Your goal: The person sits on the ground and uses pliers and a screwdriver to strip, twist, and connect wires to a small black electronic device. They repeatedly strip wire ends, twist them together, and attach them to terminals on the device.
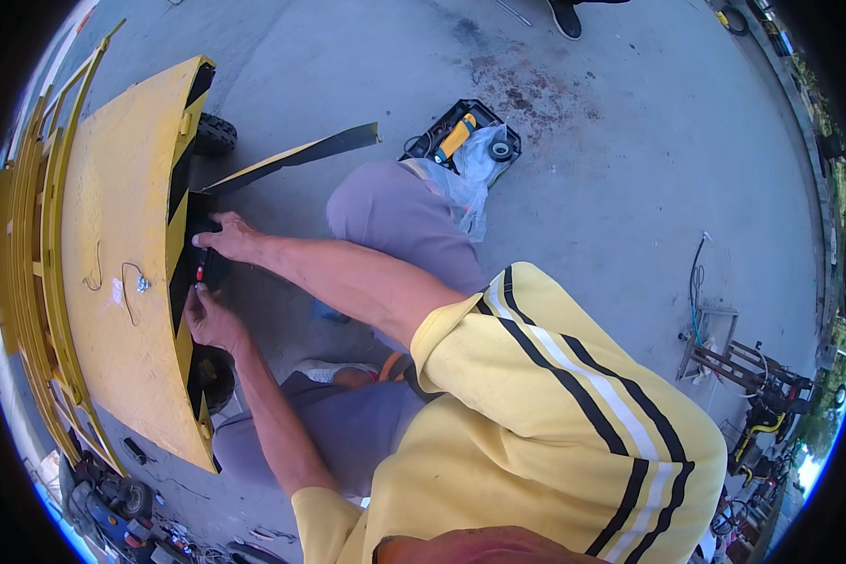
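Note:
I crouch beside a yellow metal platform (113, 254) whose side edge is striped black and yellow. My right hand (227, 237) rests on that striped edge, fingers on a small black part (200, 273) with red spots. My left hand (211, 321) presses the same part from below. Whether either hand grips it fully is hard to tell. My grey-trousered knees (395, 216) are just right of the hands.
Black wheels (214, 134) sit under the platform. A loose black-and-yellow strip (296, 153) juts from it. An open black tool case (461, 132) and a plastic bag lie on the concrete behind my knee. Metal frames (733, 362) stand right; tools (113, 498) lie lower left. Another person's shoe (564, 17) shows at the top.

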Motion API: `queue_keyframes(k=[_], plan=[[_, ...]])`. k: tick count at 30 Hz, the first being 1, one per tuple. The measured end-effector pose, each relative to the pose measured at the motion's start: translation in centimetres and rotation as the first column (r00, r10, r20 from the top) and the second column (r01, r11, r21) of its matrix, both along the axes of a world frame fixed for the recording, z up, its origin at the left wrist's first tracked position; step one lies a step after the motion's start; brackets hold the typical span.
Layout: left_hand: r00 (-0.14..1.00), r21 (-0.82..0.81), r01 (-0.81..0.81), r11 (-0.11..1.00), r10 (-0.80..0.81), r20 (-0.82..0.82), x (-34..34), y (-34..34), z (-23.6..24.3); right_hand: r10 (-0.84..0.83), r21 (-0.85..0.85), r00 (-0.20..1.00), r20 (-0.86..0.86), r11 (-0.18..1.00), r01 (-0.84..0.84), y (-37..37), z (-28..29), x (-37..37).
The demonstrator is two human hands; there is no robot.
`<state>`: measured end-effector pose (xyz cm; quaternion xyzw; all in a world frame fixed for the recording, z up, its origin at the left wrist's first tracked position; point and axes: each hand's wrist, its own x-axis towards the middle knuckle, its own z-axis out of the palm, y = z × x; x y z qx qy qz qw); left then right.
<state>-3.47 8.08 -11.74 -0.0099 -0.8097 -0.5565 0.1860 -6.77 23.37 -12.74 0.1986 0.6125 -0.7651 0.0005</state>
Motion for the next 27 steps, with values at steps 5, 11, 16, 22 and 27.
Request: queue_keyframes(k=[5,11,16,22,27], plan=[[1.000,0.016,0.017,1.000,-0.017,0.003,-0.5,-0.7,-0.7,-0.026,0.072,1.000,0.005,0.997,0.025,-0.3,0.9,-0.2],[0.999,0.046,0.053,0.998,-0.053,-0.013,0.2,-1.0,0.0,-0.052,0.109,0.998,0.038,0.993,0.048,0.1,3.3,1.7],[0.996,0.042,0.085,0.995,-0.085,-0.009,-0.2,-1.8,-0.5,-0.066,0.082,0.984,0.164,0.995,0.053,-0.4,4.8,2.4],[0.995,0.060,0.102,0.993,-0.102,-0.004,-0.5,-1.3,-0.5,-0.224,0.170,0.956,0.191,0.966,0.193,-1.6,6.8,3.9],[0.988,0.206,0.155,0.966,-0.156,-0.013,1.0,0.8,0.9,-0.077,-0.372,0.977,-0.198,0.928,-0.002,1.2,14.3,9.9]])
